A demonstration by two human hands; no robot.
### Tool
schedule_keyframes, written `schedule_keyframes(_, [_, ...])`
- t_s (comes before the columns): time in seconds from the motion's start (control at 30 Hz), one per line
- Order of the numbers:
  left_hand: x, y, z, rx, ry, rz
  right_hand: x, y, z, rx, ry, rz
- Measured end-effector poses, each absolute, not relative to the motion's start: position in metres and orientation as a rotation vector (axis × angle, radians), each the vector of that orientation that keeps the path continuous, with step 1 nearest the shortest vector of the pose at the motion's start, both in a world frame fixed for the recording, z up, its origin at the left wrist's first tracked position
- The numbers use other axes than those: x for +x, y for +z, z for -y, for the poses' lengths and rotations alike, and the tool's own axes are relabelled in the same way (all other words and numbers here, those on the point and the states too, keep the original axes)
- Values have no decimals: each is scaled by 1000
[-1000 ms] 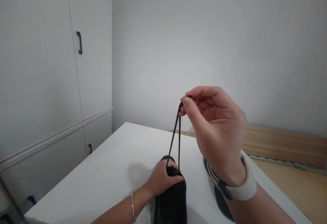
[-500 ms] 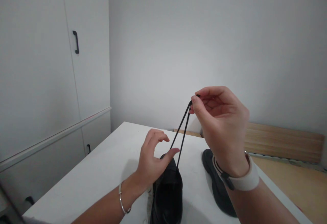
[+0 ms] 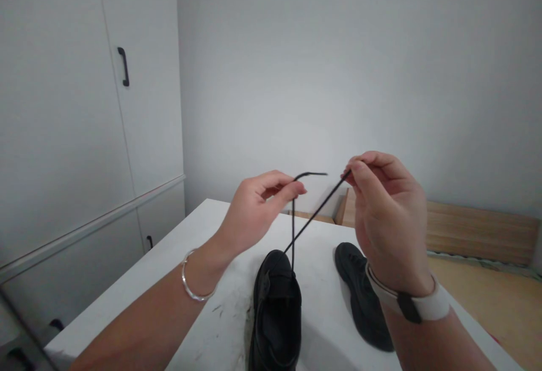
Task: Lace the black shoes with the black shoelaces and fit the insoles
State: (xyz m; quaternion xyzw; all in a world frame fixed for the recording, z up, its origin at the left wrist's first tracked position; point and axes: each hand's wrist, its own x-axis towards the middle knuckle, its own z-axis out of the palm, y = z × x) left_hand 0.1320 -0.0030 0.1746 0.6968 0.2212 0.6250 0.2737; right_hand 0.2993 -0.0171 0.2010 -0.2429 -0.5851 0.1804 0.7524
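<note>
A black shoe [image 3: 277, 309] stands upright on the white table, its opening toward me. Two ends of its thin black shoelace [image 3: 317, 213] rise from the front of the shoe and cross just above it. My left hand [image 3: 262, 204] pinches one end between thumb and forefinger, and the lace's tip sticks out to the right. Higher and to the right, my right hand [image 3: 387, 207] pinches the other end, which is pulled straight. A second black shoe [image 3: 359, 297] lies to the right, partly hidden behind my right wrist.
The white table [image 3: 203, 326] has dark smudges left of the shoe. A white cabinet [image 3: 144, 117] with black handles stands at the left. Beyond the table's right edge are a wooden board [image 3: 478, 230] and a tan surface [image 3: 495, 297]. A grey wall [image 3: 339, 66] closes the back.
My left hand rose from open fingers and took one lace end. My right hand, earlier holding both ends together, moved slightly right with one. The laces now cross.
</note>
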Motion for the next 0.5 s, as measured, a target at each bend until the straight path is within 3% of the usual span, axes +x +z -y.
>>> schedule_keyframes(0.17, [80, 145, -20, 1265, 1699, -449, 348, 162, 9, -537, 678, 1054])
schedule_keyframes(0.5, [-21, 31, -35, 997, 1877, -868, 461, 30, 26, -1420, 5, 945])
